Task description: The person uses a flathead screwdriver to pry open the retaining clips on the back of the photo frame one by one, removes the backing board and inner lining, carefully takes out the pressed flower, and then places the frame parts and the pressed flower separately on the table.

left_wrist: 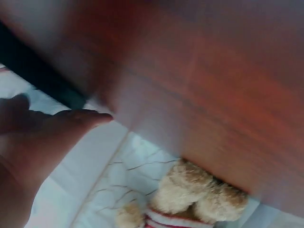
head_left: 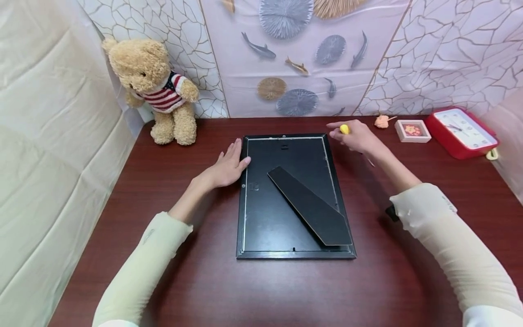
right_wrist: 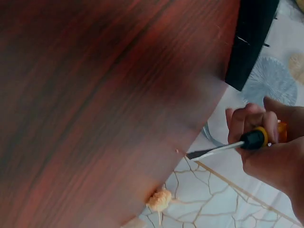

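Note:
A black picture frame (head_left: 261,218) lies face down on the dark red-brown table, its stand flap (head_left: 312,206) slanting across the backing. My left hand (head_left: 226,169) rests with straight fingers along the frame's left edge, thumb over the rim. Just off the upper right corner, my right hand (head_left: 356,136) holds a screwdriver (head_left: 345,129) in curled fingers, its yellow handle end showing. From the right wrist, the screwdriver's (right_wrist: 254,138) black-and-yellow handle sits in the fist and its metal shaft points away from the frame. Nothing of the frame's front side is visible.
A teddy bear (head_left: 163,91) in a striped sweater leans at the back left. Along the back right are a small peach-coloured ball-like item (head_left: 382,121), a little white box (head_left: 412,131) and a red clock (head_left: 461,131). Patterned cloth (head_left: 245,81) hangs behind the table.

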Demonstrator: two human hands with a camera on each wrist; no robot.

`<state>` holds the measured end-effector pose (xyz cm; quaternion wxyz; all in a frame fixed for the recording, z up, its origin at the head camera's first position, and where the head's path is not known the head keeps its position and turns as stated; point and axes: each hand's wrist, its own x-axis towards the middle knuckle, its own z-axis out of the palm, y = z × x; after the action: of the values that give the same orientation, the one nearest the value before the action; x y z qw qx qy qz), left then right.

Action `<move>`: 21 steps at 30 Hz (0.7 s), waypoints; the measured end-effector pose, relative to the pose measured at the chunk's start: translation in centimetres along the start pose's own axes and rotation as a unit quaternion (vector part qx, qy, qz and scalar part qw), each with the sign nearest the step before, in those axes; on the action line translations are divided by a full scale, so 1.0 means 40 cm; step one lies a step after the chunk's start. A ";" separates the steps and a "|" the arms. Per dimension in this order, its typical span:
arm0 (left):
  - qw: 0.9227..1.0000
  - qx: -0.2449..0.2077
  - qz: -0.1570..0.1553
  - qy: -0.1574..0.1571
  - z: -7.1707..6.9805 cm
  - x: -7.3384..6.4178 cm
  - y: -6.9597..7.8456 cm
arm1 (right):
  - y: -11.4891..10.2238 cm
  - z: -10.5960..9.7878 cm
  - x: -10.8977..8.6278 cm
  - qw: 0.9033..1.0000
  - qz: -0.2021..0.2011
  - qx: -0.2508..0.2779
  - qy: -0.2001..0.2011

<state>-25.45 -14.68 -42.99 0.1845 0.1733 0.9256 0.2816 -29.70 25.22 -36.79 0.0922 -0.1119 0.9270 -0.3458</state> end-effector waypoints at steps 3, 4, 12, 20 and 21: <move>1.000 0.017 0.009 -0.018 0.024 -0.062 0.007 | -0.005 0.016 0.014 1.000 -0.008 -0.011 -0.016; 0.999 0.025 0.008 -0.032 0.026 -0.097 0.027 | -0.006 0.020 0.017 1.000 -0.012 -0.014 -0.019; 0.984 0.092 0.004 -0.152 0.058 -0.354 0.173 | 0.004 0.038 0.035 0.999 -0.027 -0.028 -0.008; 0.985 0.116 0.031 -0.123 0.091 -0.370 0.153 | 0.007 0.024 0.018 0.995 -0.058 -0.083 0.000; 0.985 0.121 0.032 -0.122 0.085 -0.369 0.152 | 0.005 0.022 0.014 0.993 -0.063 -0.096 -0.003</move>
<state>-9.75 -14.64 -38.47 0.2646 0.2573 0.9171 0.1504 -30.04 24.68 -37.61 0.0613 -0.1796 0.9469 -0.2597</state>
